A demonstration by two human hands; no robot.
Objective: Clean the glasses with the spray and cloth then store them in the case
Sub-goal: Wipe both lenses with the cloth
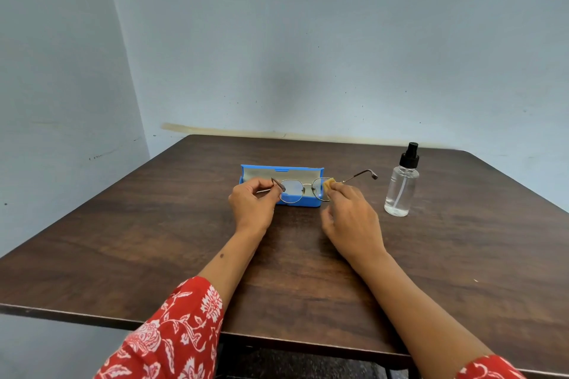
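The glasses (300, 190) were up off the table, held between both my hands, just in front of the open blue case (281, 170). My left hand (251, 204) pinched one folded arm of the frame. My right hand (349, 218) pressed a small yellow cloth (328, 185) on the lens nearest it. The spray bottle (401, 186) stood a little past my right hand, not touching anything. I think I was wiping that lens. It would go best with soft little circles, holding the frame steady and not bending it.
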